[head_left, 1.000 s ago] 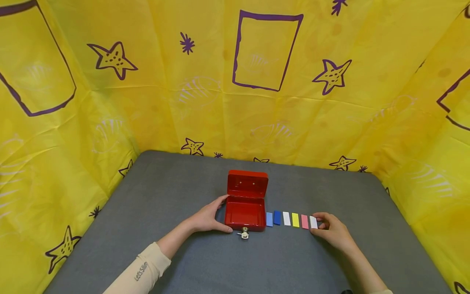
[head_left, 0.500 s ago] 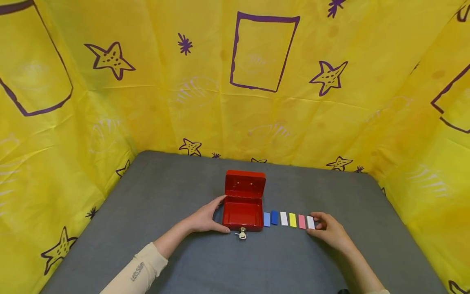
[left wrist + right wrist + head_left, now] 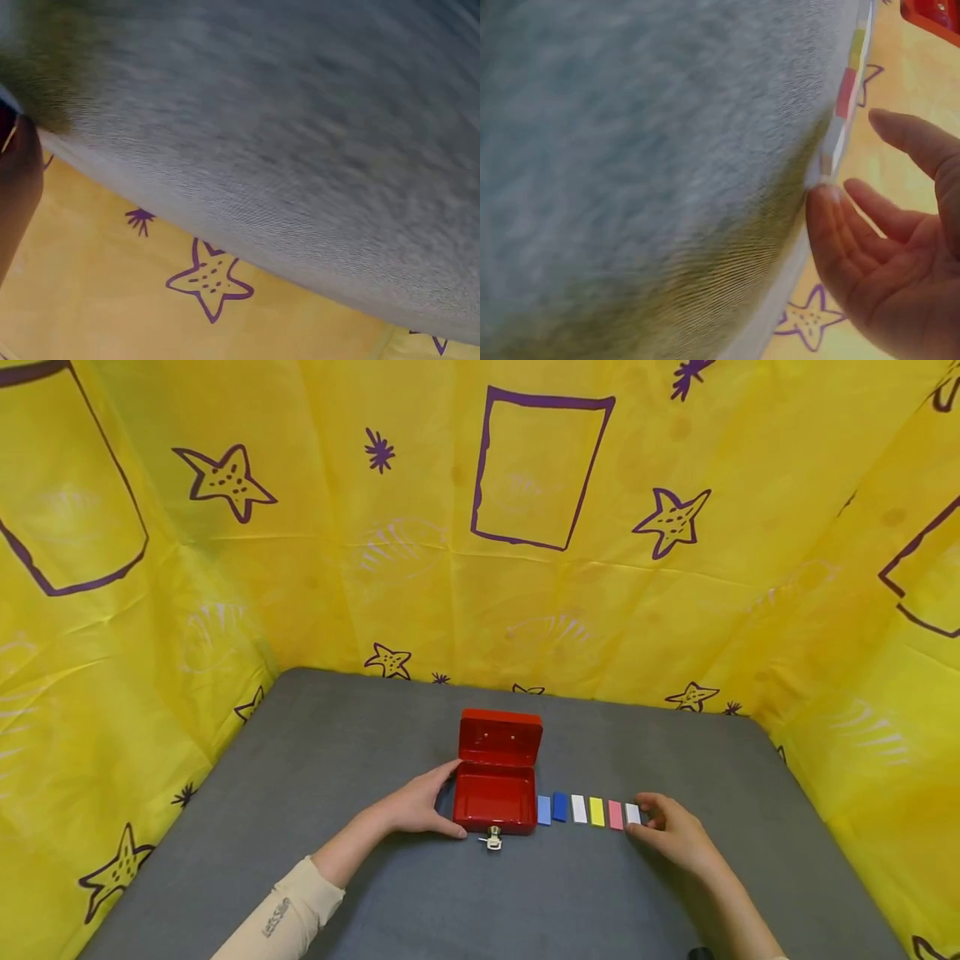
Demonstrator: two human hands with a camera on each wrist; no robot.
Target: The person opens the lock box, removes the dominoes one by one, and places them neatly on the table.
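Observation:
In the head view an open red metal cash box [image 3: 495, 797] stands on the table, lid up, with a key in its front lock [image 3: 492, 840]. My left hand [image 3: 412, 802] rests along the box's left side, thumb by the front corner and fingertips by the back corner. To the right of the box runs a row of flat blocks: light blue [image 3: 543, 810], dark blue [image 3: 560, 807], white [image 3: 578, 809], yellow [image 3: 597, 812], pink [image 3: 615, 815] and a white end block [image 3: 633, 813]. My right hand [image 3: 675, 831] brackets that end block, thumb apart from fingers in the right wrist view.
The grey table [image 3: 360, 718] has yellow patterned cloth [image 3: 420, 593] behind it and at both sides. A small dark object [image 3: 701, 953] shows at the front edge by the right forearm. Mostly table surface fills the left wrist view.
The head view has shifted slightly, so everything sits a little further left. Both hands keep their places at the box and the end of the row.

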